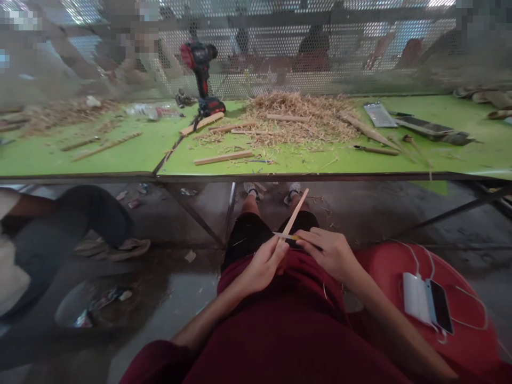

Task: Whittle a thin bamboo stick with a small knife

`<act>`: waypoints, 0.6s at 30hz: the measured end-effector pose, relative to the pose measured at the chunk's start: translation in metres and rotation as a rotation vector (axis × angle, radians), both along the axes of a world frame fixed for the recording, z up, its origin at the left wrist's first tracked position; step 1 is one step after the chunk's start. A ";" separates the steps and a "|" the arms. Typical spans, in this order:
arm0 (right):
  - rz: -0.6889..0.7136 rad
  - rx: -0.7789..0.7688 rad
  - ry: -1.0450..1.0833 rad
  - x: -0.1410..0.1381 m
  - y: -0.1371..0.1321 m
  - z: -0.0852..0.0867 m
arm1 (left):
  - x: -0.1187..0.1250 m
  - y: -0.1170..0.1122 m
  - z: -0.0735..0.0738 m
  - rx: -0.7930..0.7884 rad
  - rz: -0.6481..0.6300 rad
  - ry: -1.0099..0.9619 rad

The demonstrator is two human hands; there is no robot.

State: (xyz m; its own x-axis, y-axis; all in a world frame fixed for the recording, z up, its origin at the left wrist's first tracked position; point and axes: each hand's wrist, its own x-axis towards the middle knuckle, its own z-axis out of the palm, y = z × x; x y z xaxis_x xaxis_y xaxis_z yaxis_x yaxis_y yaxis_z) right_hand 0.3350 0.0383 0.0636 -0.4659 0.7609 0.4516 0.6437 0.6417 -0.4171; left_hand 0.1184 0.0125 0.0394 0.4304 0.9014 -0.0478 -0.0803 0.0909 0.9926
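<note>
Head view, lower centre of the frame: the left hand (262, 264) is closed around the lower end of a thin wooden stick (296, 212), which is tilted up and to the right above the person's lap. The right hand (330, 253) is closed on a small knife (286, 235). The blade lies across the stick just above the left hand's fingers and touches it. Both hands sit close together, below the edge of the green table (120, 154).

On the table, upper centre, a pile of shavings (304, 120) lies beside a cordless drill (202, 74) standing upright, with loose cut sticks (223, 157) around them. At lower right, a power bank (414, 293) and a phone (440, 306) lie side by side, touching, on a red stool (384, 266).
</note>
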 end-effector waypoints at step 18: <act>-0.064 0.316 -0.192 0.020 0.020 0.001 | -0.003 0.006 0.006 0.132 0.050 0.206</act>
